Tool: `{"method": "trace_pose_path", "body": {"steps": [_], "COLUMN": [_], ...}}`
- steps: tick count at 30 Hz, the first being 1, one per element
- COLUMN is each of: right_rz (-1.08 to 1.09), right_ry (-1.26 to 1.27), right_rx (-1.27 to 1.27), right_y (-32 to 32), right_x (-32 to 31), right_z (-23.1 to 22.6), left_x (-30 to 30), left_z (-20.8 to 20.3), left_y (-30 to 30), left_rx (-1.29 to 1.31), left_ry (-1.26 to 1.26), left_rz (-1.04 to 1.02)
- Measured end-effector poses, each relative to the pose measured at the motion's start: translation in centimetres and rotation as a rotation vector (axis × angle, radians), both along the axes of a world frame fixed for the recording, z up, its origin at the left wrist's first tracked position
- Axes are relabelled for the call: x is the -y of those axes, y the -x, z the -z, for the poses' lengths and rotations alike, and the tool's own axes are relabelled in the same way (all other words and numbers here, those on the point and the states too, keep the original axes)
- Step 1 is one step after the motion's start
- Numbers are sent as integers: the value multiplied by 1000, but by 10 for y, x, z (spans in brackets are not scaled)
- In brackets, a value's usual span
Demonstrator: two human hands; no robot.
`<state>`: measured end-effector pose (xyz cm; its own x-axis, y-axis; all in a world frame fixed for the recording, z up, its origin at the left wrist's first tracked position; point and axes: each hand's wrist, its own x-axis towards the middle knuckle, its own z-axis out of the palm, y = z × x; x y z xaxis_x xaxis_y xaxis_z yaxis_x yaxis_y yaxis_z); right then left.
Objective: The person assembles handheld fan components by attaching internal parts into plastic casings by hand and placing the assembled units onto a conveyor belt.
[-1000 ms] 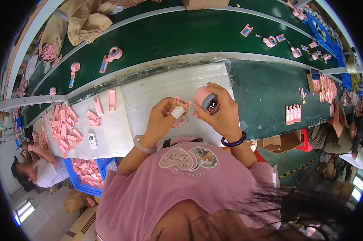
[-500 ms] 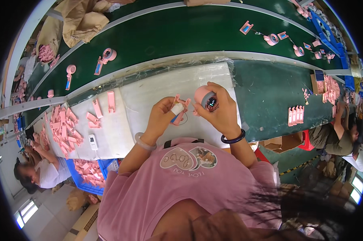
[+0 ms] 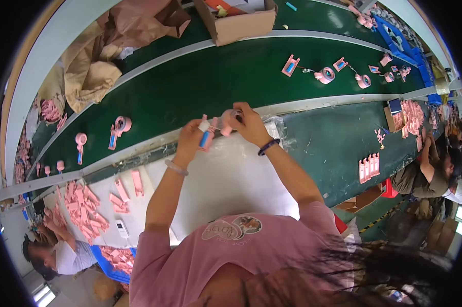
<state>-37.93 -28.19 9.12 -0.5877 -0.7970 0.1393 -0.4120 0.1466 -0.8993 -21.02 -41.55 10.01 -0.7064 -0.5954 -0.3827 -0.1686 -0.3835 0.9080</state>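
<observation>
My left hand (image 3: 191,135) is closed on a pink handle shell (image 3: 206,140), which has a blue cylindrical cell and a white piece in it. Just to the right, my right hand (image 3: 250,124) grips a round pink housing (image 3: 228,123) with a dark opening, its fingers curled over the far side. A thin link, apparently wires, runs across the small gap between the two parts. Both hands are raised at the near edge of the green conveyor belt (image 3: 190,84). My fingers hide some of each part.
Similar pink assemblies lie on the belt, at left (image 3: 119,128) and at right (image 3: 324,75). A pile of pink shells (image 3: 82,207) and a white handheld device (image 3: 122,228) rest on the white sheet (image 3: 226,179). A cardboard box (image 3: 243,25) stands beyond the belt. Co-workers sit at both sides.
Both hands have moved away from my body, from above the white sheet to the belt's edge, carrying the handle shell and round housing. The view has shifted, bringing the cardboard box further in.
</observation>
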Motion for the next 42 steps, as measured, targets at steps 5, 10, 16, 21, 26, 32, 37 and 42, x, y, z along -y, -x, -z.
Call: {"method": "trace_pose_path", "body": {"steps": [5, 10, 16, 21, 26, 32, 37, 42], "right_rz": [208, 609, 192, -66, -471, -703, -494, -280], "right_ry": [-4, -545, -832, -334, -85, 31, -45, -38], "right_rx": [-465, -1199, -1182, -784, -353, -441, -546, -497], "right_y": [96, 222, 280, 216, 67, -62, -98, -120], "right_x": [27, -4, -42, -44, -50, -86, -114, -135], "right_z": [34, 49, 49, -15, -84, -128, -127, -126], "left_x": [100, 175, 111, 24, -28, -79, -136, -146], "left_z": [30, 75, 32, -18, -51, -37, -47, -89], "left_y": [-3, -76, -63, -49, -34, -70, -113, -124], "left_rx": [109, 369, 241, 110, -105, -205, -404, -236], "left_ry": [164, 957, 1366, 801, 664, -477, -716, -346], "left_rz": [-90, -364, -367, -131, -111, 472, 395, 320]}}
